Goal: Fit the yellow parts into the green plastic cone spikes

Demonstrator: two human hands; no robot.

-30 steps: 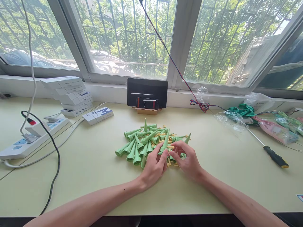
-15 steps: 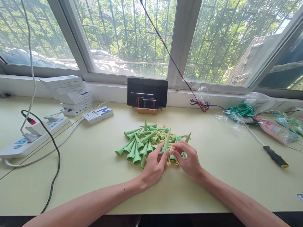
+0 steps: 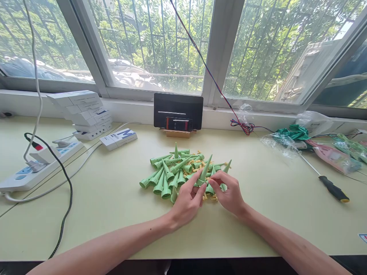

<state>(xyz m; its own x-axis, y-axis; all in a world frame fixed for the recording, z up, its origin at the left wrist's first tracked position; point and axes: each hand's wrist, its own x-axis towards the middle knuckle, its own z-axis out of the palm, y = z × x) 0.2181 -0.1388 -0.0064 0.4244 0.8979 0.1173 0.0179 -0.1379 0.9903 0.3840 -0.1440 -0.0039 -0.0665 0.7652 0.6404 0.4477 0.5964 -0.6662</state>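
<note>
My left hand (image 3: 187, 198) is closed around the wide base of a green plastic spike (image 3: 205, 170), whose point tilts up and to the right. Right beside it, my right hand (image 3: 228, 191) is pinched on a small yellow peg (image 3: 208, 178), mostly covered by the fingertips, at the spike's lower side. Whether the peg sits in the spike I cannot tell. Around both hands lies a pile of similar green spikes (image 3: 165, 189), hollow at the wide end. Loose yellow pegs (image 3: 213, 197) are scattered among them and under my hands.
Behind the pile, a phone (image 3: 179, 124) leans before a dark tablet (image 3: 178, 107). At left are stacked white boxes (image 3: 86, 110), a flat box (image 3: 119, 139) and a power strip (image 3: 43, 164) with cables. A screwdriver (image 3: 334, 189) and plastic bags (image 3: 332, 156) lie at right.
The held spike has tipped, its point swinging to the right. My right fingertips and the yellow peg have come in against its lower side. The pile looks unchanged.
</note>
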